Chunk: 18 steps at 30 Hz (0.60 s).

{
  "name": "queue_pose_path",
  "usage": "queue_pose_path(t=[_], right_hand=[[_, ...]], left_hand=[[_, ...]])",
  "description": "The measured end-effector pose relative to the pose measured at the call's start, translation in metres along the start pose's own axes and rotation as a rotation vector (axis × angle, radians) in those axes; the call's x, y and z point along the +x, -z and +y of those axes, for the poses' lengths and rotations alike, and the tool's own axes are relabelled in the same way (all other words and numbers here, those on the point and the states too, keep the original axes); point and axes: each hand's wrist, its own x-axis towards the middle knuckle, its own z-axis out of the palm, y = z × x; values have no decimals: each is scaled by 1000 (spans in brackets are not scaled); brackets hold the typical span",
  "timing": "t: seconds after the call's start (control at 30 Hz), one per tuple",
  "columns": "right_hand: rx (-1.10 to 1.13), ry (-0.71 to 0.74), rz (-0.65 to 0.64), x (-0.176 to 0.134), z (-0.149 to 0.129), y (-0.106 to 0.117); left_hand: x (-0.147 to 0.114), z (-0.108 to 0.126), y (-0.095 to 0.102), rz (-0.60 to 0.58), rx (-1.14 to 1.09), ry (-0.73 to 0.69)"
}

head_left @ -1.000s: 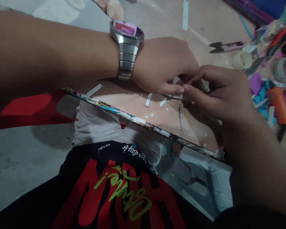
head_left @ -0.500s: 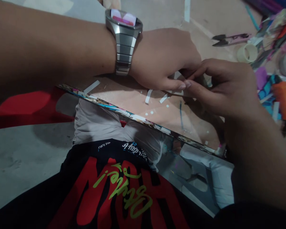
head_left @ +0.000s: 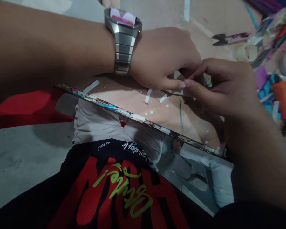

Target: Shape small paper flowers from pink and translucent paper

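My left hand (head_left: 164, 58), with a metal-band watch (head_left: 124, 41) on its wrist, is closed over the table (head_left: 128, 95), its thumb pointing right. From the right, my right hand (head_left: 226, 82) meets it in a pinch, thumb and forefinger against the left fingertips. Whatever the two hands pinch is hidden behind the fingers; a pale, thin bit (head_left: 177, 76) shows between them, too little to name. Below the left thumb lie short white strips (head_left: 148, 96) and several small white dots.
At the right stand pink-handled thread snips (head_left: 231, 38), a cream tape roll (head_left: 247, 52), an orange cylinder (head_left: 284, 100) and a heap of mixed craft bits. The table's patterned edge (head_left: 133, 116) slants in front of my lap. A red stool (head_left: 33, 108) is at the left.
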Motion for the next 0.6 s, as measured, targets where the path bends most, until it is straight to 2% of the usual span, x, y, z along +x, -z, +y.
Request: queue_pose_path(t=[0.6], right_hand=[[-26, 3, -17, 1, 1, 2]], left_hand=[[0, 2, -1, 14, 9, 32]])
